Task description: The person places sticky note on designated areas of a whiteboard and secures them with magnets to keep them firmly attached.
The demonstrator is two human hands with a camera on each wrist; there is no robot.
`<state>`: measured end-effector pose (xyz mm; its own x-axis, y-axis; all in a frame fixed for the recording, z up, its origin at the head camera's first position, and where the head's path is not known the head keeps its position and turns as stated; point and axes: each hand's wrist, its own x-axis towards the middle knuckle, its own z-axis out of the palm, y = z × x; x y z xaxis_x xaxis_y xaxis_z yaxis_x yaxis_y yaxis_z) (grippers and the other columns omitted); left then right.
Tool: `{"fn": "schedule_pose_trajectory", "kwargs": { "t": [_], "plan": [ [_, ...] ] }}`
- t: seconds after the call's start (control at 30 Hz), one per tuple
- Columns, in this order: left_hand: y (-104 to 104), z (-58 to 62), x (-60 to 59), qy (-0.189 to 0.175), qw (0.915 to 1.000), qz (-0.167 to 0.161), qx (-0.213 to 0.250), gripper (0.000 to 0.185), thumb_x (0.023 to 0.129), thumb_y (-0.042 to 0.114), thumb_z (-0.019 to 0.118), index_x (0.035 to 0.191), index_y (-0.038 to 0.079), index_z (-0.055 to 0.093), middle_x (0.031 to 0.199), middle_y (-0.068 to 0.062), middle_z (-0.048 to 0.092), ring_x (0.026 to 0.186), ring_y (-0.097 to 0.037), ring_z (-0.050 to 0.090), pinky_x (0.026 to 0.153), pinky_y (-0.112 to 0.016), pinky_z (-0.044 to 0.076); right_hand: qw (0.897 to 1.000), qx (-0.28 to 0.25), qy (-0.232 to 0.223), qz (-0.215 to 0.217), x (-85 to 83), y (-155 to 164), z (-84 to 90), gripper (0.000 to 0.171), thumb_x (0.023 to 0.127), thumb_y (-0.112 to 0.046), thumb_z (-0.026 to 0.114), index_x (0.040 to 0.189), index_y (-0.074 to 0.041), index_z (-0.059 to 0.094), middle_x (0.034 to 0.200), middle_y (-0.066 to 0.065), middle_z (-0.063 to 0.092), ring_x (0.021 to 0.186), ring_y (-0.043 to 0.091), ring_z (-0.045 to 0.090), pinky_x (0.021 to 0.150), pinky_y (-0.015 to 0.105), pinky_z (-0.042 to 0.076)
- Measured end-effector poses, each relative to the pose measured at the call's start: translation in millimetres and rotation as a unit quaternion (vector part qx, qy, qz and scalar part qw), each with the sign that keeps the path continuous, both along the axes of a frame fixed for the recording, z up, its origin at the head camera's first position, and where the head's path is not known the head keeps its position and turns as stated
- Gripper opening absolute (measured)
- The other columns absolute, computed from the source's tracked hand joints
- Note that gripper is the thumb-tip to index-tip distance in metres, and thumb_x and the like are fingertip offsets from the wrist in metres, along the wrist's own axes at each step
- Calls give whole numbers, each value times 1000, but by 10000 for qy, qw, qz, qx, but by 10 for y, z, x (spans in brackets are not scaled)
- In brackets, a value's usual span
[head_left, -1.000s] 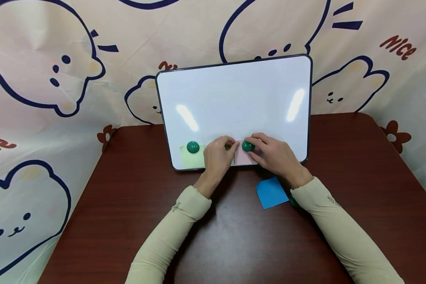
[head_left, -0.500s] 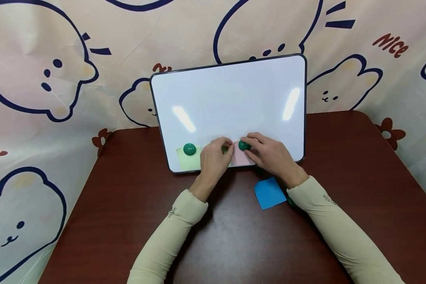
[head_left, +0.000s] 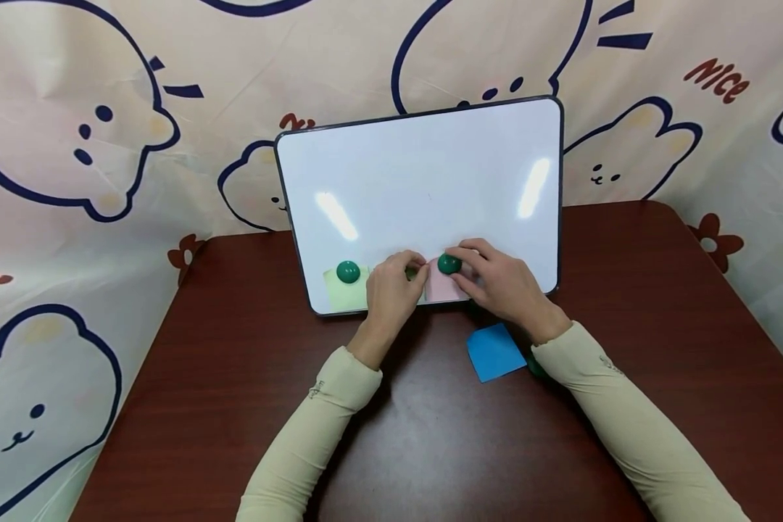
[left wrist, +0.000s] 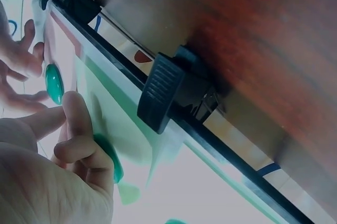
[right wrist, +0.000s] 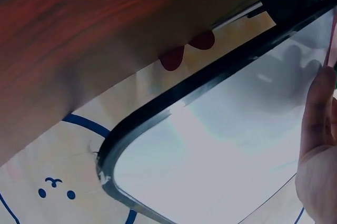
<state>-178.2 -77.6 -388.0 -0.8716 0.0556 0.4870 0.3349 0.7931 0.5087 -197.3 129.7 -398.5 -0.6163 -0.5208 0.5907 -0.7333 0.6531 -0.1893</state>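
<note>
A pink sticky note [head_left: 442,288] lies against the lower part of a whiteboard [head_left: 424,181]. My left hand [head_left: 394,286] pinches the note's left edge between thumb and forefinger. My right hand [head_left: 504,284] grips a round green magnet [head_left: 449,264] over the upper part of that note. In the left wrist view this magnet [left wrist: 54,83] sits close by the left fingertips. Beneath the left hand, a light green note [left wrist: 118,121] and its green magnet [left wrist: 109,158] are partly hidden. The right wrist view catches only the edge of the right hand [right wrist: 318,134].
Farther left, a light green note [head_left: 346,295] is held by another green magnet [head_left: 349,272]. On the brown table [head_left: 431,449] lies a blue note [head_left: 496,353], beside a green object [head_left: 536,367] half covered by the right sleeve. Black clips [left wrist: 168,90] brace the board's lower edge.
The camera view has shifted slightly. Both hands stay at the pink note, and the right fingers keep hold of the magnet, now showing a little more of it.
</note>
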Motion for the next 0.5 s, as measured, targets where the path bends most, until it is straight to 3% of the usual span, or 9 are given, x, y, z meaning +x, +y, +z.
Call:
{"fn": "schedule_pose_trajectory", "kwargs": {
  "t": [0.37, 0.5],
  "plan": [
    [-4, -5, 87, -17, 10000, 60, 37, 16, 92, 29, 72, 95, 14, 74, 89, -1, 74, 74, -15, 67, 65, -31, 54, 9989, 153, -382, -238, 190, 247, -1, 42, 89, -29, 75, 128, -17, 66, 119, 8, 64, 76, 16, 66, 64, 35, 59],
    [10, 8, 170, -185, 9997, -138, 32, 16, 92, 28, 72, 97, 13, 74, 88, -1, 74, 67, -14, 65, 61, -29, 52, 9974, 350, -597, -200, 288, 377, -12, 39, 88, -30, 76, 124, -17, 67, 119, 7, 65, 78, 16, 68, 66, 36, 60]
  ]
}}
